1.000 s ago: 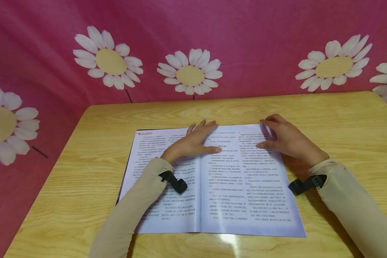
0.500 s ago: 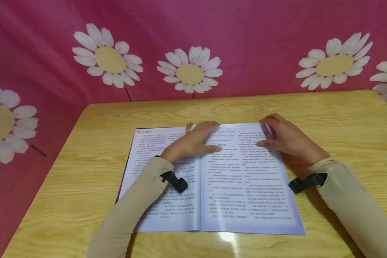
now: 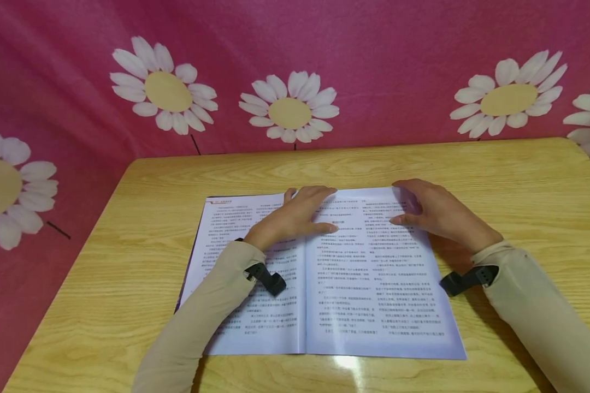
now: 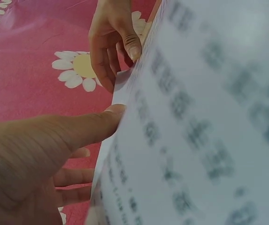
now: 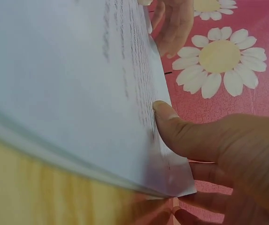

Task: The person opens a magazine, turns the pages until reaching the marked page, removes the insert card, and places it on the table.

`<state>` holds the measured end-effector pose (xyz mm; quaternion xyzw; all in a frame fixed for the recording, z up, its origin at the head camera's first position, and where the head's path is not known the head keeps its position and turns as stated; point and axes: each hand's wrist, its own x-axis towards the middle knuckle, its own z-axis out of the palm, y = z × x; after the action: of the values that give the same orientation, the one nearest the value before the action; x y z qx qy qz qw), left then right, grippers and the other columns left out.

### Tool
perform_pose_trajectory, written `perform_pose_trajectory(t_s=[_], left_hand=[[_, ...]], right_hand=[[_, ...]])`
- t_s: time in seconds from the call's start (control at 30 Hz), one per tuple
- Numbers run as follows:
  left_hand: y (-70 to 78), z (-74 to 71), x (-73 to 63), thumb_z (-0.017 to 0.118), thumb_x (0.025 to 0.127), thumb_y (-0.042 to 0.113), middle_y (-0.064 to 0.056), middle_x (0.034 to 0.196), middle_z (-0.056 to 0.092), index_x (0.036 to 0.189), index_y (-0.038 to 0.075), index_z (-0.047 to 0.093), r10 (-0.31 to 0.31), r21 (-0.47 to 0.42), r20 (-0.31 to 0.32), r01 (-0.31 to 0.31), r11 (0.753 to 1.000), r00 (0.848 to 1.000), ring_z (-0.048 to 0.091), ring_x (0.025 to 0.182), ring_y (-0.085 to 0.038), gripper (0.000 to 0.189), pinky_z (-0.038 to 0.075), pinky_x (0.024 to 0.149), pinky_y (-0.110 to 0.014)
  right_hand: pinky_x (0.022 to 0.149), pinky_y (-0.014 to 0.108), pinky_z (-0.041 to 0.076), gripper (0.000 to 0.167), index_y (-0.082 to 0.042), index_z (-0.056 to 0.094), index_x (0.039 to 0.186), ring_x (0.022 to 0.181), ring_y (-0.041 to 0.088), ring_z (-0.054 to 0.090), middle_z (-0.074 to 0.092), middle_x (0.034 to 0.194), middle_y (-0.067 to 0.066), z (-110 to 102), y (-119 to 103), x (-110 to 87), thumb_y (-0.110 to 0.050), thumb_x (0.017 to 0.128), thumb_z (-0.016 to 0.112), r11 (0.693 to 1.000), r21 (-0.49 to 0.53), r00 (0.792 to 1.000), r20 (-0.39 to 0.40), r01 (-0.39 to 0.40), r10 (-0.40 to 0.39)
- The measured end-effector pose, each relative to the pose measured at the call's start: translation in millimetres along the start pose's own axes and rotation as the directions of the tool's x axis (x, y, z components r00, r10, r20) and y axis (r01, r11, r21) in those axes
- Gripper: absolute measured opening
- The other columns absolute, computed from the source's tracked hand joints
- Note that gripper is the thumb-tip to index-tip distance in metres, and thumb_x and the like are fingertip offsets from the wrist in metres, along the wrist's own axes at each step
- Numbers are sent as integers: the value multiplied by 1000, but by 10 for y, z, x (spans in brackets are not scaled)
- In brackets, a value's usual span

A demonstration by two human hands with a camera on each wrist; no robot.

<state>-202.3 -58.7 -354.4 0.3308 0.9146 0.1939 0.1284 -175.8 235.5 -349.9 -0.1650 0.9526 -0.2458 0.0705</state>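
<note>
An open magazine [image 3: 373, 295] with printed text columns lies on the wooden table, its spine running toward the person. My left hand [image 3: 295, 218] reaches across it to the top edge, thumb on the right page. In the left wrist view, that thumb [image 4: 99, 124] rests near the paper's edge, and the fingers bend past the edge, partly hidden behind it. My right hand [image 3: 440, 210] pinches the top right corner. The right wrist view shows its thumb [image 5: 176, 129] on the printed side, with the fingers beyond and under the page.
The light wooden table [image 3: 98, 262] extends around the magazine on every side. A pink cloth [image 3: 388, 65] with large white daisies hangs behind the table and at its left. Black wrist straps [image 3: 472, 280] sit over the beige sleeves.
The left hand's fingers have drawn closer together and bent over the top edge. The right hand's upper fingers have shifted slightly left and down at the corner. The magazine stays in place.
</note>
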Motion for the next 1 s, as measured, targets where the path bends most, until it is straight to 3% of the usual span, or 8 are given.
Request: perform_pose_trajectory(t_s=[0.23,0.63,0.8,1.0], left_hand=[[-24,16,11,63,91,49,-4,159,21,155,14,19,-11,-26,25,11,1000,1000,15,146,-17,85,2,114,-54],[-25,27,-7,59,92,51,-4,162,12,157,15,9,-40,-18,72,42,999,997,6,148,-17,89,-3,115,-50],[-26,26,-7,57,93,51,-2,162,10,157,15,9,-43,-14,83,45,999,996,2,148,-18,88,-5,115,-49],[-36,31,-5,56,93,53,-2,162,10,157,15,10,-43,-1,83,44,999,996,3,148,-18,87,-4,115,-50]], right_hand=[[91,50,44,77,0,43,142,98,30,53,59,122,20,-3,5,-16,-23,79,81,1000,-18,1000,2,10,-10],[98,54,39,77,0,45,140,112,36,51,51,131,21,3,-8,-7,-21,77,83,998,-16,997,-35,63,-64],[93,49,41,76,1,48,138,105,33,49,50,124,18,-9,-13,-8,-20,75,84,995,-47,993,-70,90,-93],[81,43,42,76,3,46,139,99,31,46,48,117,17,-7,-4,-3,-20,77,83,994,-56,993,-61,97,-100]])
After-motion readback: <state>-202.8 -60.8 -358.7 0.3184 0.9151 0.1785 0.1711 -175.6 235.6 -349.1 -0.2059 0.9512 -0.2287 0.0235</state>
